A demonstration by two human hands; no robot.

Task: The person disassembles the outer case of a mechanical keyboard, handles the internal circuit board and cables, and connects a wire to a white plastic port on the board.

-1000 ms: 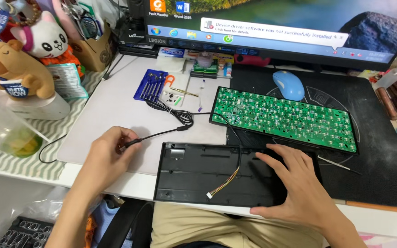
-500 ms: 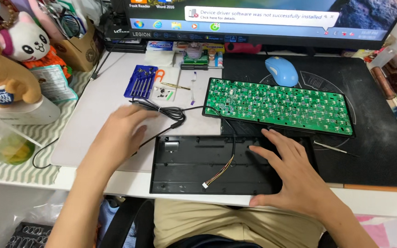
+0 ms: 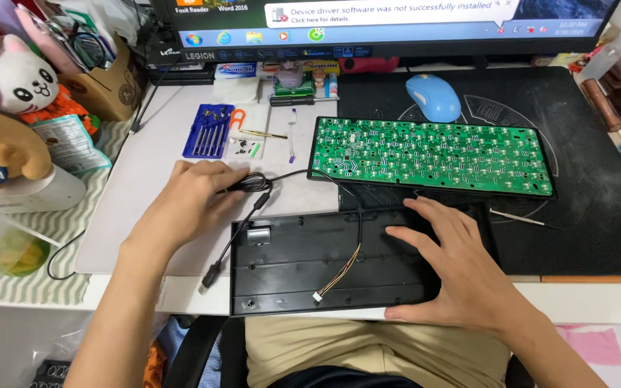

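1. The left hand [image 3: 185, 205] lies on the bundled black cable [image 3: 253, 183], fingers together over it, left of the green circuit board [image 3: 429, 154].
2. The right hand [image 3: 447, 262] rests flat, fingers spread, on the black keyboard case [image 3: 303, 259] at the desk's near edge.
3. A screwdriver set [image 3: 206, 131] lies farther back; bare mat lies between.

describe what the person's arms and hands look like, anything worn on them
Both the left hand and the right hand are bare: no gloves, rings, watch or bands show. The forearms are uncovered as far as the picture edge, so no sleeves are in view. Fingernails look short and unpainted. No marks or tattoos can be seen on either arm.
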